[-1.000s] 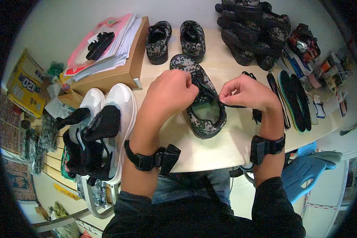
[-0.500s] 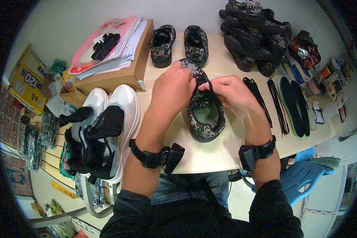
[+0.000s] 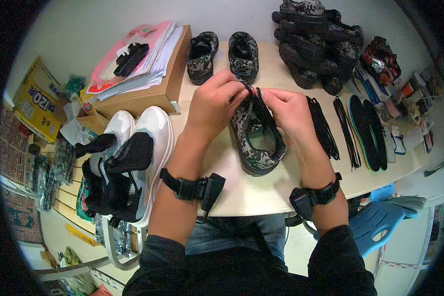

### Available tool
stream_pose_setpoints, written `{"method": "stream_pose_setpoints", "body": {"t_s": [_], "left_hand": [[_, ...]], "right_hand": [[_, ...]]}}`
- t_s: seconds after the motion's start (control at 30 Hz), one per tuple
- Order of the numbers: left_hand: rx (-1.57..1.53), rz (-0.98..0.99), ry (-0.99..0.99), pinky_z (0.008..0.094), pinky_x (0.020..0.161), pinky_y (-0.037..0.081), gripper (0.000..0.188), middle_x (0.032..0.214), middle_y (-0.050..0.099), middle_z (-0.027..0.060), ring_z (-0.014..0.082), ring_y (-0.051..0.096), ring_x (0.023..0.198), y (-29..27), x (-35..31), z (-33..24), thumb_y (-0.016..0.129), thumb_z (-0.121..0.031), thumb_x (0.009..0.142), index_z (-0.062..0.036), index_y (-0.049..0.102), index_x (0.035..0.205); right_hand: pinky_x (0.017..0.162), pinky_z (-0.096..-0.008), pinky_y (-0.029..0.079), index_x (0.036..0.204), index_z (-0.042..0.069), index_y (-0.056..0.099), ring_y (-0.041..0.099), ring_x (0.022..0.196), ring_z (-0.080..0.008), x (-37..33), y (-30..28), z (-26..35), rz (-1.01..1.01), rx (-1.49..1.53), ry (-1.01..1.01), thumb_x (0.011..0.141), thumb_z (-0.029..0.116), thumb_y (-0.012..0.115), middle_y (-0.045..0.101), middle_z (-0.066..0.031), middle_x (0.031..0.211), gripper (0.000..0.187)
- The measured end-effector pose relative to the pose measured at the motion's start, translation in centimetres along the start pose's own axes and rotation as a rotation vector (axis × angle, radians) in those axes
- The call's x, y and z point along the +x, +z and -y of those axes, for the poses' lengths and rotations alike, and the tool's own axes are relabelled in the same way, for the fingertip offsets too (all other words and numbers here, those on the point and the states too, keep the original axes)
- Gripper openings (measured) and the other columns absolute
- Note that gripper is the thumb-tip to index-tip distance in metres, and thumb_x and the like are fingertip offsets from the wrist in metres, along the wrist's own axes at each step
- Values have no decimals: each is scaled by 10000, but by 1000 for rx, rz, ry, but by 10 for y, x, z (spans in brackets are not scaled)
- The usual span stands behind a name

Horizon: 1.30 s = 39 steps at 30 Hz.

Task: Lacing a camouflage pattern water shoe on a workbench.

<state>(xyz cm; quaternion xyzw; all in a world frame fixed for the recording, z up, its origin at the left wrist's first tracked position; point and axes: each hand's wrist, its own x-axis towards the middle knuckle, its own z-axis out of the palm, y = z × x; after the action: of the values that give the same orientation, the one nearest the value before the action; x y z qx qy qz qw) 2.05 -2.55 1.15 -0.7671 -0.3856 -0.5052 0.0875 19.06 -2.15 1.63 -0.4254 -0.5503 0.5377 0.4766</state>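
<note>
On the table in front of me stands a digital-camouflage shoe [image 3: 241, 140] with a black sole, its opening toward me. A black shoelace [image 3: 256, 96] rises from its front, and both hands hold it there. My left hand [image 3: 213, 104] is closed, pinching the lace between thumb and fingers at the upper left of the shoe. On the other side, my right hand [image 3: 292, 111] pinches the lace close to the left fingertips. The hands hide the shoe's toe and part of the lacing. Black straps with small devices circle both forearms.
Two more camouflage shoes [image 3: 202, 58] stand at the back, beside a shoe pile [image 3: 320, 49]. Loose black laces [image 3: 323, 129] and dark insoles [image 3: 367, 130] lie to the right. At left are a cardboard box [image 3: 175, 84] under papers and white sneakers [image 3: 158, 121] with black socks.
Both hands have drawn the black lace up above the shoe, where it now shows between them. The shoe has turned slightly, its heel swinging right.
</note>
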Motion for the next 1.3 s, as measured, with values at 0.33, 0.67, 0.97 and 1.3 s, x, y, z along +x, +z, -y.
{"method": "stream_pose_setpoints", "body": {"t_s": [0.33,0.67,0.97,1.3], "left_hand": [[-215,183,-218,282,586,460,102,716,575,84,185,583,651,1,1,-6,682,-47,759,22,622,805],[-1262,586,-1132,205,354,184,192,561,421,-57,35,335,432,-28,3,9,599,-218,833,-122,504,696],[-1063,750,-1149,202,362,234,85,598,462,-56,32,363,446,-34,9,-3,605,-149,808,-83,568,769],[-451,833,-669,232,510,361,106,644,499,-29,52,430,587,-34,-2,12,600,-110,784,-21,560,743]], "right_hand": [[654,-370,469,955,1,678,601,706,-324,-5,-1,-1,-46,-643,-585,790,62,628,599,-175,760,183],[622,-347,469,939,-6,669,593,671,-275,-1,4,-8,84,-546,-725,775,32,643,589,-134,750,170],[613,-298,440,837,1,587,546,668,-198,-1,-10,3,259,-543,-512,765,65,639,550,-99,769,110],[565,-252,400,809,-9,543,459,595,-107,4,-34,11,452,-781,-477,748,45,610,479,-38,672,105]]}}
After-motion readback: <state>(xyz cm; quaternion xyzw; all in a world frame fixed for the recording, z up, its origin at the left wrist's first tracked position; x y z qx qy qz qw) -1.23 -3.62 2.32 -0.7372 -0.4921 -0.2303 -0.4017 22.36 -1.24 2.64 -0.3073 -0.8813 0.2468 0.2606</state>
